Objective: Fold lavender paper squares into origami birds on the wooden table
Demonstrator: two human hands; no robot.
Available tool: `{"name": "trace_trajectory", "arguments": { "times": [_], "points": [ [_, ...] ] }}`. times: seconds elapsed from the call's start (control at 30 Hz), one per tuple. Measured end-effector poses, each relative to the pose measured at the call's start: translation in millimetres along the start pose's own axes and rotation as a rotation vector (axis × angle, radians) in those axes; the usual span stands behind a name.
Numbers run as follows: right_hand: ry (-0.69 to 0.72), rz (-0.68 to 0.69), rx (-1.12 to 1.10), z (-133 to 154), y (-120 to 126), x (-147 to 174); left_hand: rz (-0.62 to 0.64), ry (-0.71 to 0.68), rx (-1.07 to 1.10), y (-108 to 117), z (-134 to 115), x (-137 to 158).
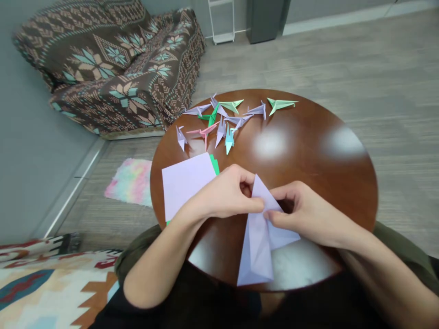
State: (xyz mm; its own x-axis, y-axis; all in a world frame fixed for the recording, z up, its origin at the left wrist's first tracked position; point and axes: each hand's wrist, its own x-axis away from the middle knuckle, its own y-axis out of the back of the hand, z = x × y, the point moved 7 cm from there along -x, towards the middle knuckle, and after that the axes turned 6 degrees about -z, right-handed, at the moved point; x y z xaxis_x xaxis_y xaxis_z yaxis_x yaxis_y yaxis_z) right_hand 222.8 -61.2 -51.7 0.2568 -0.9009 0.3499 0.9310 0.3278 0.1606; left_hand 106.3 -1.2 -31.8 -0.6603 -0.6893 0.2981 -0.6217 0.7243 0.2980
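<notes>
A partly folded sheet of lavender origami paper [259, 249] is held between both hands over the front of the round table. My left hand [236, 192] pinches it near its upper part, thumb lying across the front face. From the other side my right hand [297, 210] grips it, thumb pressed on the paper near the left thumb and fingers behind. One flap spreads to the lower right, and a long folded part points down toward the table's near edge. Left of my left wrist lies a stack of square paper [187, 183], lavender on top with green showing beneath.
Several folded paper cranes stand at the table's far left, among them a pink crane [205, 133], a light blue crane [229, 139] and a pale green crane [279, 105]. The brown round table [325, 183] is glossy. A patterned sofa [120, 68] stands beyond, near a fluffy rug [130, 182].
</notes>
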Motion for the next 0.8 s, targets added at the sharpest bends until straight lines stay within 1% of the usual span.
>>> {"name": "trace_trajectory", "arguments": {
  "times": [0.17,0.37,0.53,0.8],
  "points": [
    [-0.003,0.038,0.064,-2.7,-3.2,1.7,0.043,-0.023,-0.015,0.1,-2.2,1.3],
    [-0.013,0.068,0.147,-7.0,-4.8,3.8,0.085,-0.028,-0.063,9.0,-1.1,1.2],
    [-0.012,0.100,0.185,-9.0,-6.4,6.3,0.064,-0.041,-0.079,17.2,0.8,1.6],
    [0.010,0.137,0.188,-8.6,-5.1,4.0,0.040,-0.019,-0.043,26.2,-0.3,2.2]
  ]
}}
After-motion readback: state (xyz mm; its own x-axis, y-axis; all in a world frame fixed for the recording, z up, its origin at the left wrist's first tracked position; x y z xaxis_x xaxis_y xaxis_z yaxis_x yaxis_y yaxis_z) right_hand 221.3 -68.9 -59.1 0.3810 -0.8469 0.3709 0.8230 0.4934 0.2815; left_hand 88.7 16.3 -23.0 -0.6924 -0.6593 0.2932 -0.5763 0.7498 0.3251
